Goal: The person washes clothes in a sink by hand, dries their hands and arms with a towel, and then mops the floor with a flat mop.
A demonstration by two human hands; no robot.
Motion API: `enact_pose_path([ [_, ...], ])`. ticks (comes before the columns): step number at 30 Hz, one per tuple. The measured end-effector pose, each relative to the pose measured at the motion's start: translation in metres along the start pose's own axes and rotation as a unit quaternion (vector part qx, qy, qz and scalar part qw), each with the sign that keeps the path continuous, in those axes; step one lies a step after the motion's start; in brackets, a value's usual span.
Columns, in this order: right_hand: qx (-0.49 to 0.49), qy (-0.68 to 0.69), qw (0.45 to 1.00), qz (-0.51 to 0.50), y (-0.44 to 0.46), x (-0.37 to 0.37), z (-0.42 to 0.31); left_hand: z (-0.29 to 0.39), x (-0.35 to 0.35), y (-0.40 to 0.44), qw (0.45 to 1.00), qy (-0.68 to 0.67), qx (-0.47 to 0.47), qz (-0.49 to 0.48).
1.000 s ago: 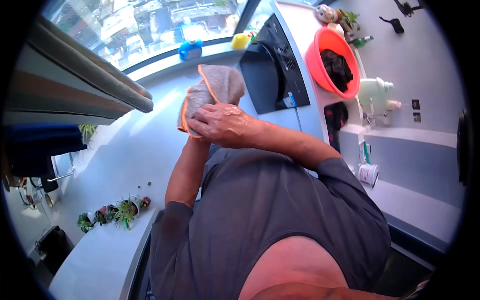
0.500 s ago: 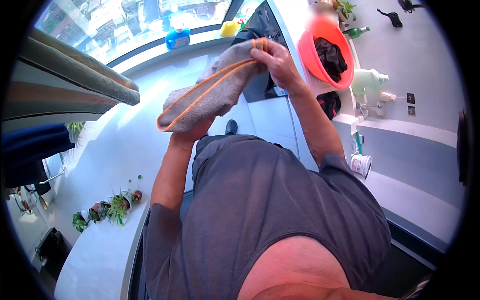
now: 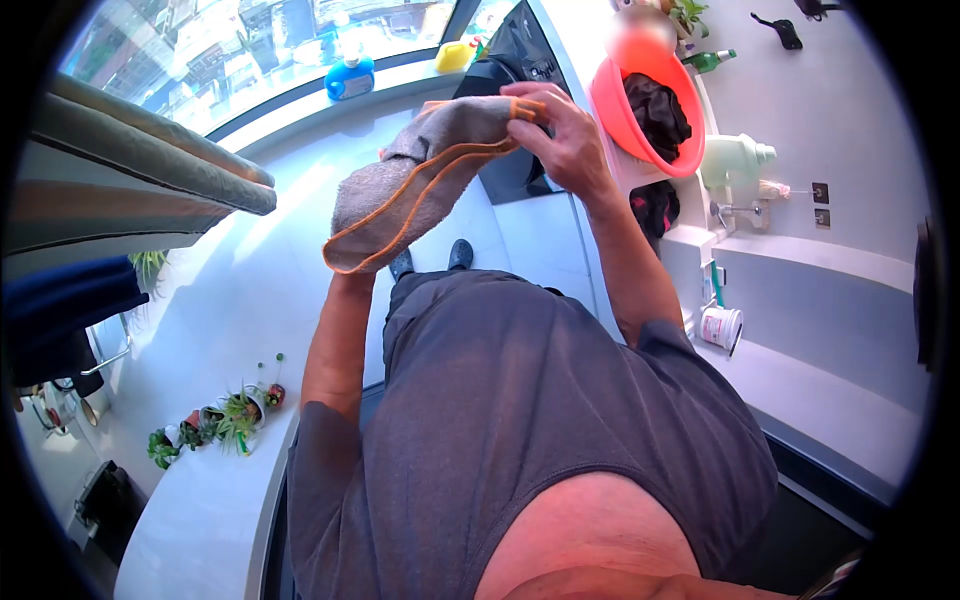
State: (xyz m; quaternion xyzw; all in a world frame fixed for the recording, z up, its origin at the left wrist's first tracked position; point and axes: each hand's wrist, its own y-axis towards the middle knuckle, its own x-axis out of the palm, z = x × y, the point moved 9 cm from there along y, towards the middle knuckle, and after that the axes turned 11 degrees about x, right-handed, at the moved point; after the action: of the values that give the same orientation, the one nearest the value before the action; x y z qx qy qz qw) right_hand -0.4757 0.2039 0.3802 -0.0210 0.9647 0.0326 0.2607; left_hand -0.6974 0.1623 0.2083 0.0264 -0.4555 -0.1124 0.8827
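A grey cloth (image 3: 400,190) with orange edging stretches between my two hands, folded and sagging in loops. My right hand (image 3: 570,145) pinches its upper right end between thumb and fingers. Behind the cloth's left part, my left hand (image 3: 381,154) is almost wholly hidden; only a small bit shows at the cloth's upper edge, and its wrist comes out below. How those fingers are set cannot be seen.
A black appliance (image 3: 510,170) stands beyond my right hand. Right of it are a red basin (image 3: 610,110) with dark fabric and a pale green jug (image 3: 730,160). A blue bottle (image 3: 350,78) sits on the windowsill. Potted plants (image 3: 238,412) stand lower left.
From bunched together in both hands, the cloth has been spread out. My right hand has moved up and right with one end; the left has gone behind the cloth.
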Motion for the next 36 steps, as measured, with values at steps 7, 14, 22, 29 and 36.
enact_pose_path([
  [7,0.103,0.291,0.951,-0.035,-0.051,0.001,0.079,0.036,-0.015,0.013,0.975,0.193,0.093,0.053],
  [14,0.239,-0.051,0.954,-0.176,-0.073,0.050,0.150,0.062,-0.025,0.023,0.955,0.272,0.103,0.059],
  [22,0.224,0.243,0.930,-0.157,-0.009,0.079,0.080,0.096,0.102,0.058,0.753,0.609,0.149,-0.201],
  [29,0.055,0.497,0.853,-0.149,0.001,0.112,0.016,-0.019,0.227,0.049,0.391,0.753,0.134,-0.511],
  [36,0.050,0.441,0.875,-0.194,-0.005,0.093,-0.012,0.011,0.261,0.057,0.898,-0.037,-0.051,-0.435],
])
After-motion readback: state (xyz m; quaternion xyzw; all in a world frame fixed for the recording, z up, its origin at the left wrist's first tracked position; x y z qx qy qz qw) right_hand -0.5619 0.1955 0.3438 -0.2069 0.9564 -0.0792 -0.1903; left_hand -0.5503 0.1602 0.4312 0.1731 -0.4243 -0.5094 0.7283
